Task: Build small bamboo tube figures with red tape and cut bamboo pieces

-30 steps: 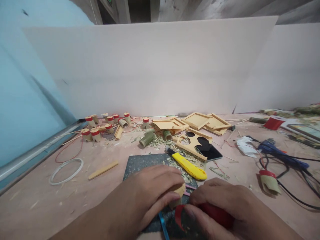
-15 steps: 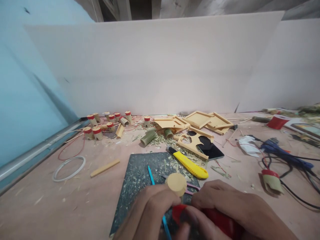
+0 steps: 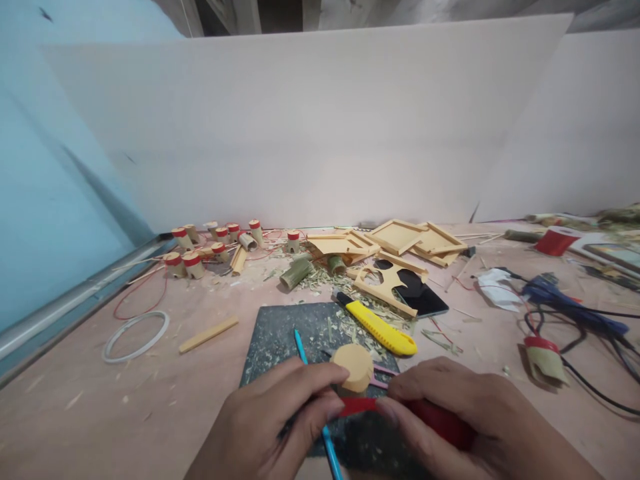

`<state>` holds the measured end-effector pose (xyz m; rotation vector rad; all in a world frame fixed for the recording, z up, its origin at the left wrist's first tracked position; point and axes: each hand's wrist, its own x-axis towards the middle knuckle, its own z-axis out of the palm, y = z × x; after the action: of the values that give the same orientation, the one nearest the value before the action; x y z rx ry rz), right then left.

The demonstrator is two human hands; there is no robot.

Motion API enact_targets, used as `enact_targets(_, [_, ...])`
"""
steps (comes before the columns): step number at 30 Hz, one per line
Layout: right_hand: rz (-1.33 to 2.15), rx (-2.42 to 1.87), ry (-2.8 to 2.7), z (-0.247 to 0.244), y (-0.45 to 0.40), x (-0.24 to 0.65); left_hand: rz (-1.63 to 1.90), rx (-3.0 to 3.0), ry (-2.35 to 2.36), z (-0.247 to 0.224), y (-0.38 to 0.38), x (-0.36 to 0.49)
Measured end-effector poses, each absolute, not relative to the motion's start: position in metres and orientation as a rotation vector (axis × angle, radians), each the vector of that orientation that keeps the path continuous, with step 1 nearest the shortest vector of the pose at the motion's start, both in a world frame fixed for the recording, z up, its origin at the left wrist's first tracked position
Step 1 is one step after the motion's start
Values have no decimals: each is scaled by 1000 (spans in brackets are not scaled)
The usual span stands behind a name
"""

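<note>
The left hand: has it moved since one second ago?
Yes: judged against the yellow knife, the left hand has moved nearer the person and left.
</note>
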<state>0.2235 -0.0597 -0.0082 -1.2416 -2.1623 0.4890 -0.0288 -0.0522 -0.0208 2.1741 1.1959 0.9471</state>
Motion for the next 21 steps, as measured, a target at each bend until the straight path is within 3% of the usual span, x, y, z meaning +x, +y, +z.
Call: enact_targets(21, [396,-1272,-2129,-14,-56,226,866,2290,1131,-21,-41,-28])
